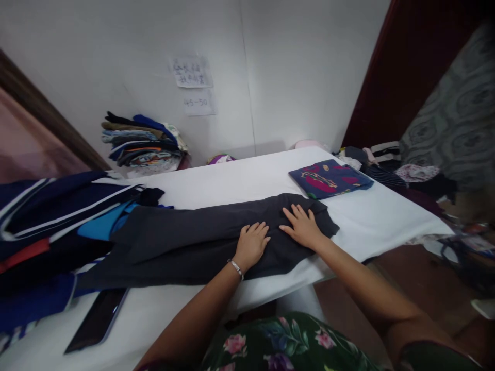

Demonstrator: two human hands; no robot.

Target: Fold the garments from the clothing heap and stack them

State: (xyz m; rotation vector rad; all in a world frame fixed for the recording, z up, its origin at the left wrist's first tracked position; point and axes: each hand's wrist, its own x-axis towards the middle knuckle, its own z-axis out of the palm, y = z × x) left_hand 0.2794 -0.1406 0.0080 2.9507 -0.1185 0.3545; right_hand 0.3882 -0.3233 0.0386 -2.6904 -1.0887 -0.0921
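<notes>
A dark grey garment (185,237), its kind not certain, lies stretched lengthwise across the white-covered table (232,183). My left hand (252,246) rests flat on its middle, fingers extended, a bracelet at the wrist. Farther right, my right hand (303,226) presses flat near the garment's right end with fingers spread. Neither hand grips the cloth. Beyond my right hand lies a folded blue cloth item (328,179) with dark red patches. The grey garment's left end overlaps a heap of navy clothes (73,206).
A phone (97,318) lies at the table's near left. Behind the table stands a stack of folded clothes (143,141) by the wall, below paper notes (193,72). More clothes (390,165) are heaped past the table's right edge.
</notes>
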